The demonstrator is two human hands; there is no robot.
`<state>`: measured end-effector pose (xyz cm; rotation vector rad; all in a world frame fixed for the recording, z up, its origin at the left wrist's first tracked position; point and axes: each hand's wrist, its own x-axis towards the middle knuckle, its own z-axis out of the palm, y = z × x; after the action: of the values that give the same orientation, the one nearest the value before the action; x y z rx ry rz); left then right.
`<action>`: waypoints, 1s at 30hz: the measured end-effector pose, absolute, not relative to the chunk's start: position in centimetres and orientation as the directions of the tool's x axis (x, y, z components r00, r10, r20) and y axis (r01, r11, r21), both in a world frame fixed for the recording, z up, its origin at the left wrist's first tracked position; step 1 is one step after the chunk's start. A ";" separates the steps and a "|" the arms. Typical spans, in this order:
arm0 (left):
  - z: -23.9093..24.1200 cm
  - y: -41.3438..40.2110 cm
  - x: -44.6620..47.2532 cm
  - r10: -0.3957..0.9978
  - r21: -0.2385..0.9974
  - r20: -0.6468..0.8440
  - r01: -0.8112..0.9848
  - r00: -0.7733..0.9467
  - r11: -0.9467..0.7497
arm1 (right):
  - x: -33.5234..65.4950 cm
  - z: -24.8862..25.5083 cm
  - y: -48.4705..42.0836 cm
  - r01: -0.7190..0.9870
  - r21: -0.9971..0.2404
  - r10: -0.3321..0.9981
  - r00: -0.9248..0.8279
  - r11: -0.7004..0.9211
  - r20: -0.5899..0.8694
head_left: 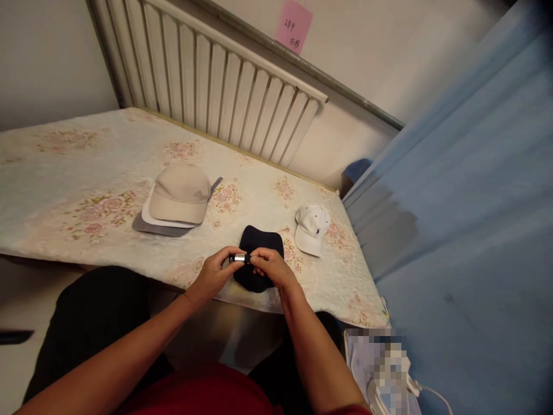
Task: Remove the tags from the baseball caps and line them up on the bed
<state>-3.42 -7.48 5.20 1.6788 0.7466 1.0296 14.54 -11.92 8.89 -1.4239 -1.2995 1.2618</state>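
Note:
A black cap (261,237) lies at the near edge of the bed, its back strap raised between my hands. My left hand (216,271) pinches the strap's silver metal buckle (239,257) between thumb and fingers. On the other side of the buckle, my right hand (272,266) is closed on the dark strap. Some of the fingers and part of the cap are hidden behind the hands. To the left sits a stack of caps, with a beige cap (181,193) on top and white and grey brims under it. A white cap (311,227) rests to the right.
A flowered cover (86,173) spreads over the bed. Behind it stands a white radiator (224,86) along the wall, below a pink note (294,26). A blue curtain (453,219) hangs at the right. White items with a cable (432,392) are at lower right, partly blurred.

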 end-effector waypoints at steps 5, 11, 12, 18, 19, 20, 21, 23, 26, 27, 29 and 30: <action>5.4 -7.6 -3.5 0.838 0.924 0.310 0.066 0.450 -0.378 | 14.9 8.2 -11.7 0.179 -0.976 0.988 -0.071 -0.123 -0.137; 5.4 -7.6 -3.3 0.822 0.897 0.345 0.098 0.453 -0.431 | 15.2 8.1 -11.4 0.152 -0.979 0.982 -0.115 -0.134 -0.152; 5.4 -7.6 -3.3 0.820 0.894 0.350 0.101 0.453 -0.437 | 15.2 8.2 -11.4 0.149 -0.980 0.981 -0.123 -0.134 -0.152; 5.5 -7.7 -3.1 0.793 0.867 0.387 0.107 0.470 -0.487 | 14.9 8.6 -11.3 0.134 -0.986 0.974 -0.185 -0.104 -0.128; 5.5 -7.7 -3.1 0.793 0.866 0.387 0.110 0.470 -0.488 | 14.9 8.6 -11.3 0.137 -0.986 0.974 -0.189 -0.099 -0.124; 5.5 -7.7 -3.2 0.796 0.867 0.385 0.112 0.466 -0.485 | 14.9 8.6 -11.2 0.142 -0.985 0.974 -0.189 -0.100 -0.126; 5.6 -7.7 -3.2 0.801 0.870 0.382 0.115 0.461 -0.480 | 14.9 8.6 -11.2 0.148 -0.983 0.974 -0.186 -0.104 -0.131; 5.6 -7.7 -3.2 0.813 0.876 0.373 0.119 0.448 -0.467 | 15.1 8.5 -11.3 0.153 -0.981 0.975 -0.171 -0.119 -0.145; 5.7 -7.7 -3.4 0.821 0.881 0.367 0.119 0.437 -0.457 | 15.6 8.2 -11.5 0.138 -0.983 0.980 -0.139 -0.120 -0.140; 5.6 -7.7 -3.4 0.821 0.882 0.368 0.118 0.436 -0.457 | 15.8 8.2 -11.5 0.134 -0.984 0.982 -0.129 -0.117 -0.135; 5.6 -7.7 -3.3 0.821 0.882 0.369 0.115 0.435 -0.457 | 16.0 8.1 -11.7 0.138 -0.983 0.985 -0.108 -0.117 -0.133; 5.6 -7.7 -3.3 0.821 0.882 0.369 0.114 0.436 -0.457 | 16.0 8.1 -11.7 0.143 -0.982 0.986 -0.099 -0.121 -0.136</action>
<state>-3.29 -7.70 5.57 1.8584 0.7947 1.0722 16.02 -11.68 8.13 -1.3548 -1.3285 1.3199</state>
